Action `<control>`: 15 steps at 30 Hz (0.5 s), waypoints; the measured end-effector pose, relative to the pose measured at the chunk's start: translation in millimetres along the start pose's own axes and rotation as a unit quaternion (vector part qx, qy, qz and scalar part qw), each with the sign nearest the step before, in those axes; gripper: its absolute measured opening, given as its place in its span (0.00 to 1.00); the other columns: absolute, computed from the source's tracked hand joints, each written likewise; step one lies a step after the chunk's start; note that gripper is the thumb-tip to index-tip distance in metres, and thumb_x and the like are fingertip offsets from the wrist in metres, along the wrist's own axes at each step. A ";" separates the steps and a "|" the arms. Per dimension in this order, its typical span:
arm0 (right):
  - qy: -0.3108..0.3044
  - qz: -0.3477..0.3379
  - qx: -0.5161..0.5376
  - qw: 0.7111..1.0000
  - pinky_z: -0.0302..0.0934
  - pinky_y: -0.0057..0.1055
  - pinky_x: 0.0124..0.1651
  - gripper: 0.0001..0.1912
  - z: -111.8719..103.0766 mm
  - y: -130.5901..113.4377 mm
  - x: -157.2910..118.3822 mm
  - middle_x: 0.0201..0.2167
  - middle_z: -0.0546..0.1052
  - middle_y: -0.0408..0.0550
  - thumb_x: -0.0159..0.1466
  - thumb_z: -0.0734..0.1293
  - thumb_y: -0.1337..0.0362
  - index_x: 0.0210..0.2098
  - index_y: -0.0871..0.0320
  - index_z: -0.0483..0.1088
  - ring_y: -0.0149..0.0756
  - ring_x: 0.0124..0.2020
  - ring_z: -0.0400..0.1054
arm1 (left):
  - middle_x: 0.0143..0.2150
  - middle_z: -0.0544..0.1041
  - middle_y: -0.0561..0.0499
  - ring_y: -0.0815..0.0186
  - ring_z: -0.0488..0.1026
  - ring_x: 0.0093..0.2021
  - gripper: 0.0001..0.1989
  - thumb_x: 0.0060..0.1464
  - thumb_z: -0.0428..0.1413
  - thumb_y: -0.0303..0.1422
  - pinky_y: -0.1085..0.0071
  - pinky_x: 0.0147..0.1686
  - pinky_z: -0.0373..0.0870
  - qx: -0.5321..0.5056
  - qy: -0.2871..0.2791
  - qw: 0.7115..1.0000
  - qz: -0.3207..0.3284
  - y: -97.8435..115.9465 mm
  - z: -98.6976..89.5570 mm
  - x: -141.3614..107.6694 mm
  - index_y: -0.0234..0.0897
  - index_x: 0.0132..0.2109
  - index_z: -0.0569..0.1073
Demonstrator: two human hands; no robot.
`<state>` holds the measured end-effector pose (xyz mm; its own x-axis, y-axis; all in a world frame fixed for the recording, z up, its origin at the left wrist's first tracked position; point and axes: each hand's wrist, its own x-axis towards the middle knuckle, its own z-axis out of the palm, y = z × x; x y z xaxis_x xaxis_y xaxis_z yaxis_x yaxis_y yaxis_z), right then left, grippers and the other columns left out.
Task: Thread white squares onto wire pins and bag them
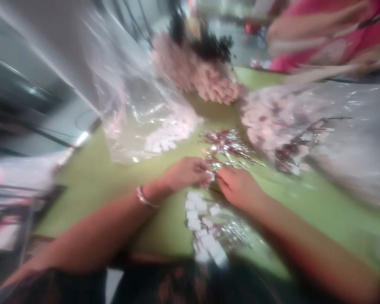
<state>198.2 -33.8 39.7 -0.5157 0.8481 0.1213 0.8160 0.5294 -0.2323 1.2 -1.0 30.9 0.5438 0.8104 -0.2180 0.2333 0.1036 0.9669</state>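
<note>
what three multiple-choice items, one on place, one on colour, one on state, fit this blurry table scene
1. Where does the row of small white rectangular pieces lie?
A. just below the two hands
B. inside the clear plastic bag
C. on the floor

2. What colour is the table top?
A. blue
B. light green
C. black

3. How do the left hand and right hand stand?
A. far apart
B. fingers meeting over a small white piece
C. off the table

A: the pieces sit nearer the wearer than the hands.
B: the bare surface is green.
B: fingertips meet at one piece.
</note>
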 end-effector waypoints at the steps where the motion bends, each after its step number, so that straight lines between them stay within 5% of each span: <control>1: -0.005 0.011 0.017 1.000 0.47 0.31 0.29 0.11 -1.1 -1.2 0.4 0.25 0.72 0.48 0.64 0.58 0.68 0.28 0.59 0.68 0.33 0.24 0.60 | 0.26 0.79 0.48 0.67 0.75 0.26 0.09 0.50 0.60 0.37 0.70 0.29 0.71 0.032 0.001 0.999 0.009 4.7 -2.3 -0.9 0.35 0.35 0.76; 3: -0.017 0.034 0.069 0.997 0.49 0.30 0.30 0.09 -5.2 -6.4 0.4 0.25 0.73 0.47 0.63 0.60 0.67 0.28 0.58 0.69 0.32 0.25 0.61 | 0.29 0.79 0.48 0.65 0.75 0.29 0.11 0.49 0.61 0.38 0.69 0.32 0.71 0.126 0.029 0.991 0.035 13.8 -11.9 -2.7 0.37 0.38 0.77; 5: -0.052 0.049 0.120 0.990 0.52 0.29 0.31 0.08 -10.6 -14.4 -1.0 0.26 0.74 0.45 0.62 0.62 0.68 0.28 0.58 0.71 0.31 0.26 0.63 | 0.34 0.79 0.46 0.62 0.74 0.35 0.17 0.49 0.61 0.42 0.67 0.37 0.70 0.254 0.127 0.958 0.049 18.5 -27.6 -3.5 0.37 0.43 0.77; 8: -0.136 0.013 0.161 0.978 0.54 0.29 0.32 0.09 -19.4 -22.3 -3.2 0.28 0.75 0.45 0.62 0.62 0.67 0.29 0.56 0.73 0.31 0.28 0.64 | 0.39 0.75 0.39 0.53 0.72 0.41 0.22 0.55 0.54 0.48 0.60 0.40 0.68 0.461 0.298 0.836 -0.018 12.6 -53.9 -0.5 0.32 0.44 0.75; 11: -0.131 0.021 0.134 0.982 0.55 0.30 0.33 0.13 -28.4 -10.4 -1.6 0.28 0.74 0.45 0.64 0.60 0.67 0.27 0.56 0.74 0.31 0.28 0.64 | 0.42 0.73 0.36 0.48 0.71 0.45 0.17 0.59 0.51 0.42 0.58 0.41 0.68 0.578 0.287 0.761 -0.060 -1.9 -70.9 6.3 0.31 0.41 0.74; 15: -0.031 0.122 0.009 0.992 0.54 0.32 0.32 0.12 -35.1 26.4 4.6 0.29 0.74 0.47 0.63 0.60 0.67 0.29 0.57 0.75 0.33 0.27 0.64 | 0.41 0.73 0.37 0.50 0.70 0.45 0.12 0.59 0.51 0.37 0.58 0.44 0.67 0.606 0.261 0.751 -0.020 -14.8 -75.0 12.4 0.31 0.40 0.74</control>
<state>226.6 -15.2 68.1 -0.3189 0.9478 0.0009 0.9139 0.3078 -0.2647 -55.9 50.8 23.8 0.2003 0.9689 0.1452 0.9756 -0.2109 0.0615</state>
